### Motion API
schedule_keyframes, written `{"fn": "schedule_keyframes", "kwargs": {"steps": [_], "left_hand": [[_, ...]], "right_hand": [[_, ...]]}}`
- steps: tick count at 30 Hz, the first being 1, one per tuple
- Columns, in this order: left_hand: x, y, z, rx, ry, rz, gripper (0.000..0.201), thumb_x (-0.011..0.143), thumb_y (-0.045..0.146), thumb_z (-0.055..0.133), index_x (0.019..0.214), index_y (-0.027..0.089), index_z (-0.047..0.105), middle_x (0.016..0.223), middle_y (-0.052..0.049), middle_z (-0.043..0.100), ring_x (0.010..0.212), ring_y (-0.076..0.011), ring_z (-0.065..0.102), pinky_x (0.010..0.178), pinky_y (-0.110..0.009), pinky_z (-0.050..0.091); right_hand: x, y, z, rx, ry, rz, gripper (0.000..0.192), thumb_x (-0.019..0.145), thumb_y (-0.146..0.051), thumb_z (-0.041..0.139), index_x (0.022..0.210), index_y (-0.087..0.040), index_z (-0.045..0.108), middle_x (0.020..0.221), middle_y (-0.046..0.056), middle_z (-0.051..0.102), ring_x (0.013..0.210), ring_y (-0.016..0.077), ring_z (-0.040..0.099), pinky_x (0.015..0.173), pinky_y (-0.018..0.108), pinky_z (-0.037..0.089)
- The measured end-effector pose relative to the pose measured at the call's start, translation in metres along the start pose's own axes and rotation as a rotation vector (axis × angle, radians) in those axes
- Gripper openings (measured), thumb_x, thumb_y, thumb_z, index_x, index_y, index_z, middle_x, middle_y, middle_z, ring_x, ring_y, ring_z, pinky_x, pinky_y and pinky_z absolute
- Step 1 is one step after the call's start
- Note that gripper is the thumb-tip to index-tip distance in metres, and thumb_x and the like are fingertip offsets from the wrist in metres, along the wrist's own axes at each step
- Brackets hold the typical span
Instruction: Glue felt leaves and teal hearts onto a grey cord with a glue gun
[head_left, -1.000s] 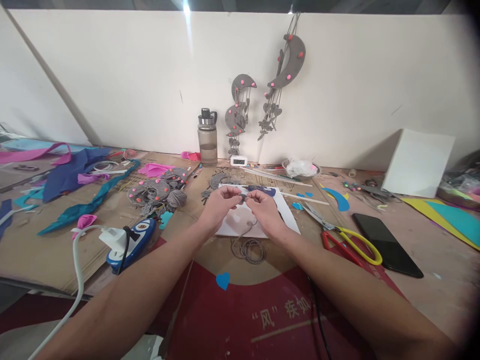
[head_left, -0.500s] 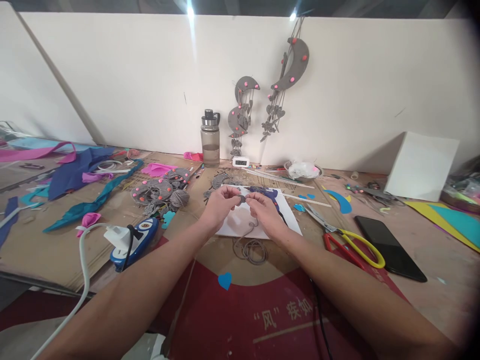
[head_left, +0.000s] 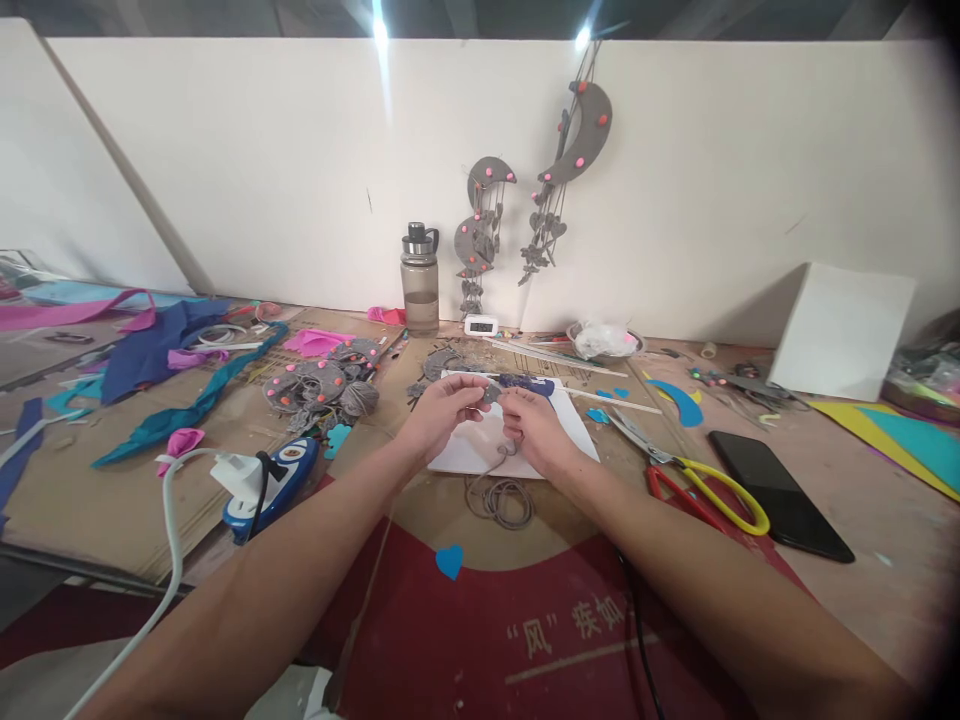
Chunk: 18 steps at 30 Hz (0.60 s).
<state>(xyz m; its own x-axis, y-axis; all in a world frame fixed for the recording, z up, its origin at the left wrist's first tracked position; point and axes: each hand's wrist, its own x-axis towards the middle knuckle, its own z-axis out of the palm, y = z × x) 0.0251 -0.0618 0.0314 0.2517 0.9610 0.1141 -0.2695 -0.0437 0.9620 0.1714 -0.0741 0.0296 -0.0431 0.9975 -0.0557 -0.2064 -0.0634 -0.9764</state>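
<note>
Between thumb and fingers, my left hand (head_left: 448, 410) pinches a small dark grey felt piece (head_left: 491, 394). Its exact outline is too small to make out. My right hand (head_left: 536, 425) is closed right beside it, fingertips near the piece's right edge. From under that hand a grey cord (head_left: 510, 505) trails down to a loose coil on the cardboard; what the fingertips grip looks like this cord, partly hidden. Both hands are above a white sheet (head_left: 570, 445). Behind them lies a dark blue glue gun (head_left: 536, 384), partly covered by the right hand.
Scissors (head_left: 712, 490) and a black phone (head_left: 780, 495) lie at right. A blue heart (head_left: 450, 562) is in front. At left are grey crescents with pink dots (head_left: 319, 385) and a blue power strip (head_left: 277, 485). A bottle (head_left: 420, 285) stands by the wall, under hanging crescents (head_left: 589, 135).
The felt piece has turned and shows more of its face in my left fingers. My right hand has shifted slightly right, its fingers curled more closely.
</note>
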Motion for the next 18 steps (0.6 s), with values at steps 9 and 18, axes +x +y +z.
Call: {"fn": "schedule_keyframes", "kwargs": {"steps": [9, 18], "left_hand": [[0.0024, -0.0039, -0.0044, 0.093, 0.049, 0.06, 0.028, 0.07, 0.025, 0.071, 0.093, 0.014, 0.059, 0.077, -0.002, 0.063, 0.067, -0.0126, 0.064, 0.064, -0.028, 0.049], [0.0086, -0.0065, -0.0112, 0.057, 0.172, 0.017, 0.023, 0.065, 0.028, 0.075, 0.073, 0.012, 0.06, 0.061, 0.0, 0.059, 0.054, -0.0079, 0.056, 0.055, -0.022, 0.044]], "right_hand": [[-0.0017, -0.001, 0.001, 0.04, 0.006, -0.007, 0.028, 0.058, -0.033, 0.069, 0.069, -0.02, 0.047, 0.052, -0.011, 0.028, 0.046, 0.0043, 0.019, 0.045, 0.022, 0.013], [-0.0026, -0.0038, -0.0029, -0.498, -0.072, -0.292, 0.026, 0.075, -0.045, 0.058, 0.077, -0.019, 0.058, 0.069, -0.003, 0.056, 0.064, 0.0114, 0.049, 0.061, 0.027, 0.038]]}}
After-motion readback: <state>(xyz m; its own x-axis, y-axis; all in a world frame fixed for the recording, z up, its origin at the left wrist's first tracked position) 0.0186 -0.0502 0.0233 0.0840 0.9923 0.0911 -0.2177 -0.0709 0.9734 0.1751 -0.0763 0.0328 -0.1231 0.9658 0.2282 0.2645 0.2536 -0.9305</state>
